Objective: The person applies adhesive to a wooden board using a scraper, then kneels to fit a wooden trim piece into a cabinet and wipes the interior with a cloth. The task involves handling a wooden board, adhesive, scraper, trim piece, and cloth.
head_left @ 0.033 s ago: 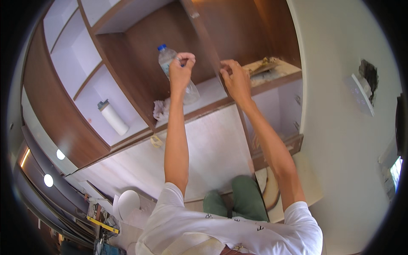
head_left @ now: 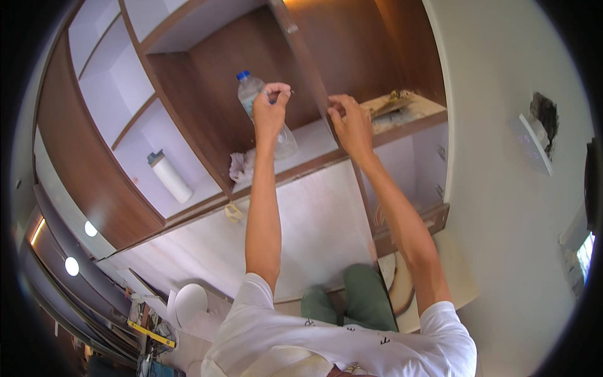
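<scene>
My left hand [head_left: 270, 116] is raised in front of the open brown cabinet, thumb and forefinger pinched together. Something tiny and dark shows at its fingertips, too small to name. Partly behind that hand stands a clear plastic bottle [head_left: 249, 88] with a blue cap, on the cabinet's white shelf [head_left: 311, 139]. A second clear bottle [head_left: 286, 144] is beside my left wrist. At the brown upright divider [head_left: 308, 69], my right hand [head_left: 352, 125] has its fingers bent and a little apart, the tips by the divider's edge; nothing shows in them.
Crumpled whitish material [head_left: 240, 167] lies on the shelf's front left. A white flask [head_left: 171, 178] leans in the left compartment. Debris [head_left: 396, 107] covers the right shelf. A white switch plate [head_left: 534, 144] hangs from a wall hole. A yellow spirit level [head_left: 152, 334] is at lower left.
The view has shifted slightly, so the cabinet and bottles appear a little lower. Both hands keep nearly the same pose and place.
</scene>
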`<state>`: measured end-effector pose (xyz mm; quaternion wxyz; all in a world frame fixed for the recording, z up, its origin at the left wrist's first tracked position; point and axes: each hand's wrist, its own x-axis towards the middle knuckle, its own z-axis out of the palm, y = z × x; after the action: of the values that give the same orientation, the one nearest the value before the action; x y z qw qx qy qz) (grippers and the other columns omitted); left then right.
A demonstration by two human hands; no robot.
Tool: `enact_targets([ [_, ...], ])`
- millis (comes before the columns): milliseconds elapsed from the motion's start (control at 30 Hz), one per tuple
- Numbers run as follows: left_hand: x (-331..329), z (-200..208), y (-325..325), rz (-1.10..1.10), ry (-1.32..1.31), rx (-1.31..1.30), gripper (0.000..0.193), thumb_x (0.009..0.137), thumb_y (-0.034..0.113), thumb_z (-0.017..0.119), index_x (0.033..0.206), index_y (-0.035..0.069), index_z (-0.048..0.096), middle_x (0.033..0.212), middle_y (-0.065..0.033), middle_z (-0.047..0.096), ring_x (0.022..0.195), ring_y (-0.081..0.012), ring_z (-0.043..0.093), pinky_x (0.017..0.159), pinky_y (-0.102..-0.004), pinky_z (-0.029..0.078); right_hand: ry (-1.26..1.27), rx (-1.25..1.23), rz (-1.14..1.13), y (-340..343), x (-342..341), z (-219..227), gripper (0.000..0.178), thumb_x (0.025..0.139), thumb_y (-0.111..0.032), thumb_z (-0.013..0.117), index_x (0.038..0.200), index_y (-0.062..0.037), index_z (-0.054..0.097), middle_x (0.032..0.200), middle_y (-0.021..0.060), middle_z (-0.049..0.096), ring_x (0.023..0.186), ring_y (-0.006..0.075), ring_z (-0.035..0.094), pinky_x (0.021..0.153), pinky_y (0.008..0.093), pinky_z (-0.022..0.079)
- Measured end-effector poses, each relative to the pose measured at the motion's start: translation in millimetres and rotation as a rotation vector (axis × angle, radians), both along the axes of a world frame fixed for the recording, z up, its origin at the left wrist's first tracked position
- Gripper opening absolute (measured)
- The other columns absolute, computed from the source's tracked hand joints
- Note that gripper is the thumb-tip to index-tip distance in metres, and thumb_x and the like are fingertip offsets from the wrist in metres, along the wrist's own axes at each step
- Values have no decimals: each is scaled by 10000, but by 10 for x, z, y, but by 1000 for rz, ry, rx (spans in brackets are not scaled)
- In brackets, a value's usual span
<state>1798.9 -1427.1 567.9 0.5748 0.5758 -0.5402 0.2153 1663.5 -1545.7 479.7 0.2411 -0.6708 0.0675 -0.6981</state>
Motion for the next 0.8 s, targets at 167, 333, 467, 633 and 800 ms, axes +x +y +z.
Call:
enact_targets([
  [167, -128, 51, -72, -122, 68, -100, 228, 927, 111, 645, 1114, -17, 634, 924, -65, 678, 842, -122, 637, 758, -253, 515, -23, 19, 19, 12, 32, -61, 226, 891, -86, 656, 1110, -37, 685, 933, 142, 695, 823, 279, 679, 745, 371, 519],
  [333, -390, 265, -306, -118, 83, -59, 303, 916, 146, 689, 1138, -47, 618, 950, -91, 674, 831, -133, 651, 738, -252, 543, -125, -24, 4, 5, -15, 115, 243, 900, -111, 654, 1125, -27, 686, 927, 150, 704, 819, 281, 684, 758, 361, 525],
  [467, -340, 362, -392, -109, 77, -72, 322, 902, 136, 705, 1139, -62, 618, 946, -114, 678, 791, -145, 659, 701, -255, 564, -144, 60, 49, 54, 53, 205, 227, 894, -116, 657, 1096, -22, 697, 948, 140, 703, 819, 274, 680, 759, 355, 523],
  [633, -341, 381, -430, -114, 104, -94, 277, 887, 100, 708, 1099, -59, 628, 922, -113, 685, 769, -141, 662, 687, -253, 567, -106, 82, 20, 7, 63, 184, 186, 881, -126, 655, 1047, -63, 711, 986, 134, 697, 908, 313, 667, 798, 422, 486],
  [800, -362, 370, -439, -122, 114, -141, 230, 872, 71, 708, 1055, -54, 646, 880, -106, 695, 735, -141, 666, 656, -253, 563, -155, 66, 55, 47, 126, 173, 171, 879, -122, 655, 1021, -49, 717, 984, 144, 686, 901, 334, 654, 788, 413, 491],
])
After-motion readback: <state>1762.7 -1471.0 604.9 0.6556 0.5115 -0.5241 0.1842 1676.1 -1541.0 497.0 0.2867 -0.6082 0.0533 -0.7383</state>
